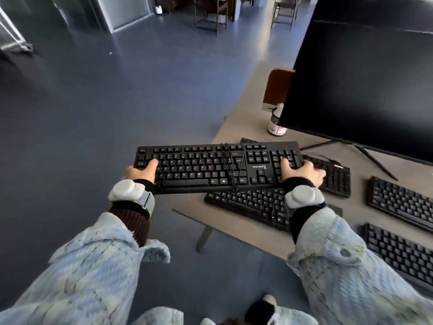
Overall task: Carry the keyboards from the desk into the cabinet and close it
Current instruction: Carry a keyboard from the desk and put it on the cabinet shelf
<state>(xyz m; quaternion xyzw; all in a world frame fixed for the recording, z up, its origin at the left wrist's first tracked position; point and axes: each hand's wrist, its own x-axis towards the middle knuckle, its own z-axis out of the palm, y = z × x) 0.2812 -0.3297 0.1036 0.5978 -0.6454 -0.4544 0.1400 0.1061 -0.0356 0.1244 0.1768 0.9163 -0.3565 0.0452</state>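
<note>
A black full-size keyboard (210, 166) with its cable wrapped around the middle is held level in the air, half over the desk's left edge and half over the floor. My left hand (140, 172) grips its left end, thumb on the keys. My right hand (302, 171) grips its right end the same way. On the grey desk (236, 127) below lie several more black keyboards: one directly beneath (248, 205), one behind my right hand (337, 177), and two at the right (403, 202) (398, 252). No cabinet is in view.
A large dark monitor (365, 73) on a thin stand fills the desk's back right. A white bottle (276, 125) and a brown box (277, 90) stand at its left edge. Blue floor (117, 102) spreads to the left; chairs (210, 12) and glass partitions stand far back.
</note>
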